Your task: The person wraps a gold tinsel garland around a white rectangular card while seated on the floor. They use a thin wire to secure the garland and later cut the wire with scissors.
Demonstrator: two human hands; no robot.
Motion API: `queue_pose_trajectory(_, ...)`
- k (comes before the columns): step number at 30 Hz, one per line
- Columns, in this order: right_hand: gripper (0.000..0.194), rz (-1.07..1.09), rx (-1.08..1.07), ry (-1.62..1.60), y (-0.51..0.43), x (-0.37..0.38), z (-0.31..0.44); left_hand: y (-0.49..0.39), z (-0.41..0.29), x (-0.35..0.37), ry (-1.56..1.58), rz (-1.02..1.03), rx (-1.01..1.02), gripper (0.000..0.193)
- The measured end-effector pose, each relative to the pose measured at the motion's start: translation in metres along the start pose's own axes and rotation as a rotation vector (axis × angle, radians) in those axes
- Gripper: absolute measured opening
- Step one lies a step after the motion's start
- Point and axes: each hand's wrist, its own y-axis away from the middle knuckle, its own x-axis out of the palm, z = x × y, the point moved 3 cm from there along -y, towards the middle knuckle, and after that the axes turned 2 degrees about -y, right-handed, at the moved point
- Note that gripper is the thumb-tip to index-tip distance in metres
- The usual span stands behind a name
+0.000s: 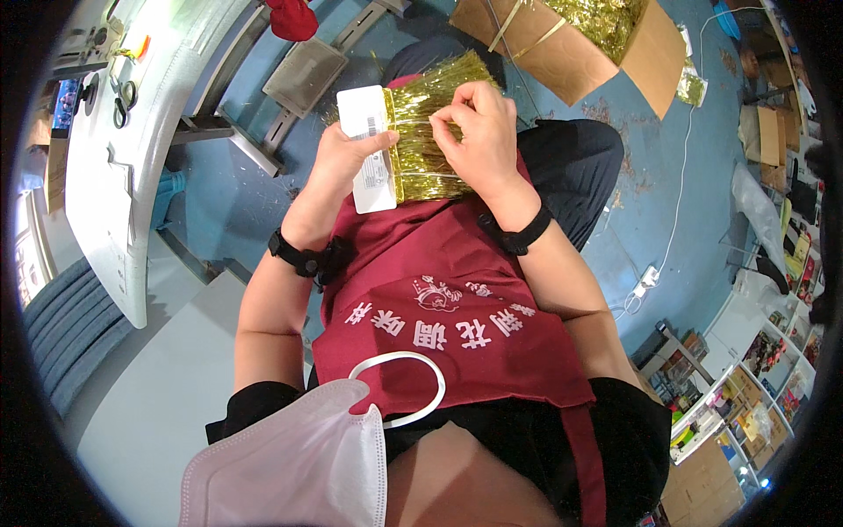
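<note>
Gold tinsel fringe [421, 158] lies over my lap, its top band against a white printed card [374, 188]. My left hand [346, 151] grips the card's near-left side, thumb pressed over the front at the band. Two thin pale ties run across the strands. Above the fringe, my right hand [484, 128] has its thumb and index fingertip brought together by the upper tie; whether something thin is pinched there is too small to tell. Under the fringe spreads a dark red apron [421, 263] with white print.
An open cardboard box [573, 62] full of gold tinsel stands ahead on the right. On the left is a white table [108, 217] with scissors [123, 102]. A power strip [647, 281] and its cord lie on the blue floor. Shelves [757, 369] stand at the far right.
</note>
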Motion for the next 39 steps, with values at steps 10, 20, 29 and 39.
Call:
queue_pose_trajectory(10,0.017,0.144,0.279,-0.269,-0.011,0.015,-0.037,0.001,-0.003,0.004,-0.061,0.069,0.044,0.034)
queue_pose_trajectory(20,0.017,0.038,0.244,-0.118,0.017,-0.004,-0.038,0.002,0.000,0.004,0.008,0.013,0.019,0.031)
queue_pose_trajectory(29,0.013,0.017,0.383,-0.215,0.051,-0.014,-0.094,0.000,0.002,0.000,-0.048,0.034,-0.018,0.034)
queue_pose_trajectory(39,0.014,0.003,0.298,0.591,0.023,-0.075,-0.091,0.006,-0.005,0.006,-0.059,0.012,0.034,0.035)
